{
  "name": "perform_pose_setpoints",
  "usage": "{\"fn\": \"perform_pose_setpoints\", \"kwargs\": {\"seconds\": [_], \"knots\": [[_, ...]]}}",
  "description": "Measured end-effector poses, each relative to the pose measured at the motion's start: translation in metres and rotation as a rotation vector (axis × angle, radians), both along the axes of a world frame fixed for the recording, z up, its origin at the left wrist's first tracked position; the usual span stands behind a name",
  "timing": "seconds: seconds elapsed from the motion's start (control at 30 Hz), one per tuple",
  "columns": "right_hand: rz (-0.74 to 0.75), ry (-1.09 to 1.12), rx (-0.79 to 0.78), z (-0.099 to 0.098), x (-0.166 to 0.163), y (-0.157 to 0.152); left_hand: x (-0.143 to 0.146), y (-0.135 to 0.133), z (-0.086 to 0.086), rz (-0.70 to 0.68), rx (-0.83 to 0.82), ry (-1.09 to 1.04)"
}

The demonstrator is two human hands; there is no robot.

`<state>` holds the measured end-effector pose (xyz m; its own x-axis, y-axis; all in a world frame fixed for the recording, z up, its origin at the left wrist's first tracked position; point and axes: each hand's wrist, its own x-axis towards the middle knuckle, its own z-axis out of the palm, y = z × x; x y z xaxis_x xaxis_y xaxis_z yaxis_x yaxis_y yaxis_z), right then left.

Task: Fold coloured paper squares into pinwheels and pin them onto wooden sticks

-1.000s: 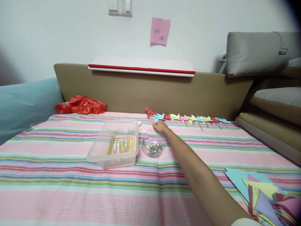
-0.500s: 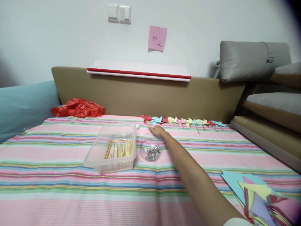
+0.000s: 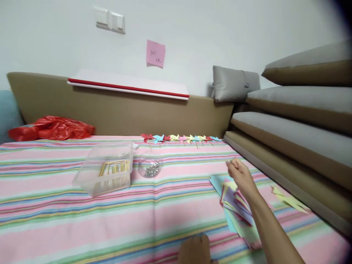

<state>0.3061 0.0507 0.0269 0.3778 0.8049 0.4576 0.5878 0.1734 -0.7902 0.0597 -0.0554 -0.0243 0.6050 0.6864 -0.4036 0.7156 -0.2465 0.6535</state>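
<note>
At the near edge, left hand [image 3: 195, 251]: cut off by the frame and blurred; whether its fingers are apart or together, I cannot tell.
Paper pile [image 3: 229, 196]: a fanned, coloured stack, to the right of and farther out than the left fingers, on the nearer side of the right ones; its long axis slants from far left to near right, partly hidden by the right forearm [image 3: 272, 227].
Right hand [image 3: 238, 171]: plainly the nearer hand to the pile, at its far end; fingers curled in together, nothing seen between them. Touching the paper or raised above it, I cannot tell.
Yellow cut paper [image 3: 288, 201]: near the right fingers, to their right and nearer.
Tub [image 3: 89, 179]: well left of the right fingers, with thin sticks [image 3: 117, 168] inside.
Clear dish [image 3: 141, 168]: also left, between tub and right fingers, holding shiny metal bits [image 3: 153, 169].
Pinwheels [image 3: 182, 139]: a row beyond the right fingers, to their left, lying on the striped cloth [image 3: 123, 223].
</note>
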Motion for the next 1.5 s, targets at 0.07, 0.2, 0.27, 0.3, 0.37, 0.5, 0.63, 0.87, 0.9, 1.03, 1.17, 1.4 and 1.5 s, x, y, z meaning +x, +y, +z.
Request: {"fn": "perform_pose_setpoints", "kwargs": {"seconds": [0.07, 0.2, 0.27, 0.3, 0.37, 0.5, 0.63, 0.87, 0.9, 1.03, 1.17, 1.4, 1.5], "knots": [[-0.126, 0.041, 0.020, -0.010, 0.026, -0.043, -0.002, -0.005, 0.013, -0.024, 0.141, 0.090], [-0.285, 0.002, -0.036, -0.034, 0.055, -0.083, -0.011, -0.014, 0.027, -0.041, 0.283, 0.069], [-0.255, -0.068, -0.120, -0.043, 0.059, -0.087, -0.013, -0.014, 0.028, -0.044, 0.329, 0.085], [-0.229, -0.106, -0.163, -0.045, 0.060, -0.088, -0.013, -0.013, 0.028, -0.043, 0.341, 0.099], [-0.184, -0.179, -0.239, -0.048, 0.058, -0.088, -0.012, -0.011, 0.026, -0.041, 0.355, 0.116], [-0.141, -0.269, -0.372, -0.050, 0.058, -0.091, -0.011, -0.008, 0.021, -0.052, 0.385, 0.096], [-0.145, -0.316, -0.454, -0.055, 0.063, -0.094, -0.011, -0.010, 0.018, -0.051, 0.409, 0.110], [-0.251, -0.413, -0.491, -0.055, 0.053, -0.091, -0.010, -0.011, 0.018, -0.074, 0.425, 0.114], [-0.262, -0.437, -0.494, -0.054, 0.049, -0.090, -0.010, -0.011, 0.018, -0.074, 0.431, 0.116], [-0.281, -0.506, -0.504, -0.050, 0.038, -0.089, -0.009, -0.013, 0.021, -0.080, 0.447, 0.117], [-0.285, -0.528, -0.504, -0.048, 0.037, -0.091, -0.009, -0.013, 0.023, -0.086, 0.436, 0.133], [-0.218, -0.517, -0.466, -0.053, 0.044, -0.090, -0.010, -0.014, 0.023, -0.102, 0.448, 0.137], [-0.205, -0.463, -0.452, -0.055, 0.048, -0.088, -0.009, -0.014, 0.025, -0.106, 0.442, 0.140]]}}
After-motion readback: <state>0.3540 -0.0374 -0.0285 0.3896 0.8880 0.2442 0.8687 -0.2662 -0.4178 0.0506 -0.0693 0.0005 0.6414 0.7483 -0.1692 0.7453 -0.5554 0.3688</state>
